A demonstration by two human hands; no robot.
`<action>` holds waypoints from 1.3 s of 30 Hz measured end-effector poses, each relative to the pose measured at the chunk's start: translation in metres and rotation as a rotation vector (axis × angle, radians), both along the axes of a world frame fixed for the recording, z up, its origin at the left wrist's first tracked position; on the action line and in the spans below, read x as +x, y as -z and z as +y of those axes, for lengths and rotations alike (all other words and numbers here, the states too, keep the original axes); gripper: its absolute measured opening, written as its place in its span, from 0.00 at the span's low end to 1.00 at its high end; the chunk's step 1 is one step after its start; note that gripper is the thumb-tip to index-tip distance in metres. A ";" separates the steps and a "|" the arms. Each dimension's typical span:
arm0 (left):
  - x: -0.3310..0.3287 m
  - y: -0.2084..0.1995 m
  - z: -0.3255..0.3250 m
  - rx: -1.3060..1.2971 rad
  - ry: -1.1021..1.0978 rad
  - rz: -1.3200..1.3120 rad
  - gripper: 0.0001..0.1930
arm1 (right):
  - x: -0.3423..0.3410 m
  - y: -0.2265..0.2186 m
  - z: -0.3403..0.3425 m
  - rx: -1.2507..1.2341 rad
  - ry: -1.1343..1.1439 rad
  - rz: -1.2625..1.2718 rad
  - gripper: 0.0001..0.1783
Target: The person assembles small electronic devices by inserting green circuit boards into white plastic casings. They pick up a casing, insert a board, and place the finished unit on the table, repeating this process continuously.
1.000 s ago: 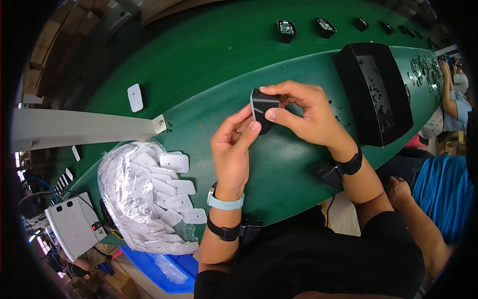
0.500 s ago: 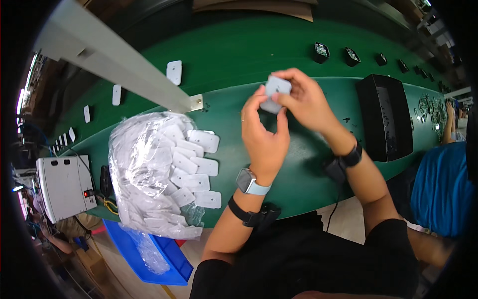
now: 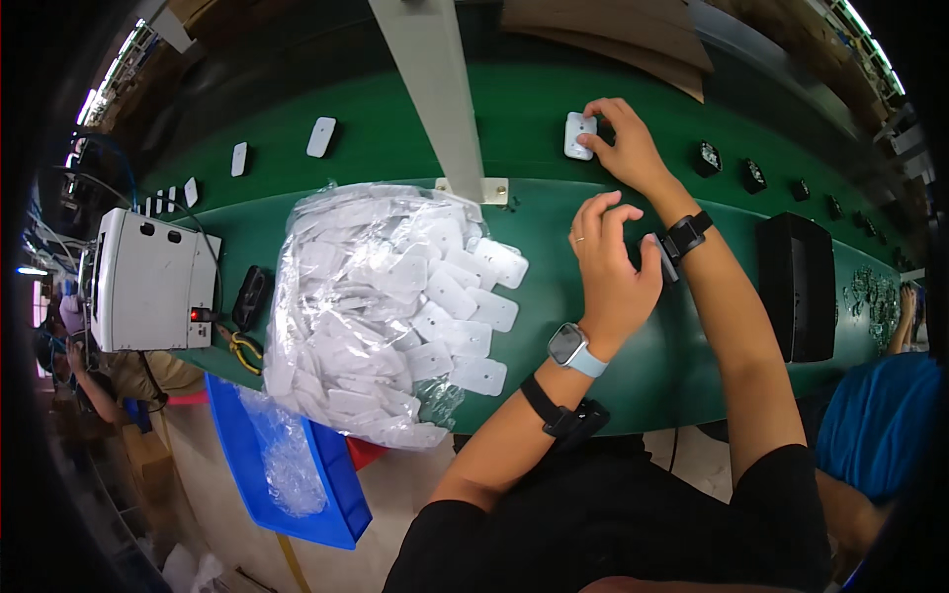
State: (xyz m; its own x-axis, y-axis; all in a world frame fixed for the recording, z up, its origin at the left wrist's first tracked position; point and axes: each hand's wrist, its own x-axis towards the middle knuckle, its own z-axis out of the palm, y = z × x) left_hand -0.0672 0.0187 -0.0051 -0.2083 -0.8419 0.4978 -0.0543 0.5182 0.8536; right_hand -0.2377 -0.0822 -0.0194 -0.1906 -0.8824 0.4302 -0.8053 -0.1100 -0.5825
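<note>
My right hand point(image 3: 633, 148) is stretched over the green belt, thumb and fingers gripping a white rounded plastic case point(image 3: 576, 146) by its right side. The case stands at or on the belt surface; whether it bears weight there I cannot tell. Lower down, over the near worktable, my left hand point(image 3: 615, 272) has its fingers curved and apart, holding nothing. To its left, a clear plastic bag point(image 3: 336, 296) is heaped with white cases, several of which spill out onto the table, such as a loose case point(image 3: 479, 376).
A pale metal post point(image 3: 435, 99) rises between bag and belt. White cases point(image 3: 320, 137) lie along the belt's left, black open housings point(image 3: 710, 158) along its right. A black box point(image 3: 796, 287), a white machine point(image 3: 153, 282) and a blue bin point(image 3: 341, 494) stand around. A co-worker in blue point(image 3: 880, 425) sits right.
My right hand has carried the white case from between both hands out to the belt. My left hand has let go of it. The view has swung, shifting the bag and post rightward.
</note>
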 end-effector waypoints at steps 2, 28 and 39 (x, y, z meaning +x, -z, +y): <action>0.001 -0.002 0.001 0.008 -0.001 0.011 0.15 | 0.005 0.002 0.003 -0.006 -0.012 0.025 0.17; 0.202 -0.054 0.033 -0.060 0.243 -1.215 0.24 | -0.039 -0.061 0.235 0.287 0.106 -0.138 0.05; 0.172 -0.057 0.036 -0.207 0.272 -1.144 0.12 | -0.044 -0.035 0.241 0.388 0.075 0.067 0.03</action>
State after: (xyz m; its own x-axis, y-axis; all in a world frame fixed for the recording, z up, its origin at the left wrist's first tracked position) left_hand 0.1050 0.0545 0.0516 -0.7787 -0.6268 0.0283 -0.5956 0.7527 0.2806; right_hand -0.2819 0.1587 0.0159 -0.2434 -0.9665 0.0810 -0.8402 0.1684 -0.5154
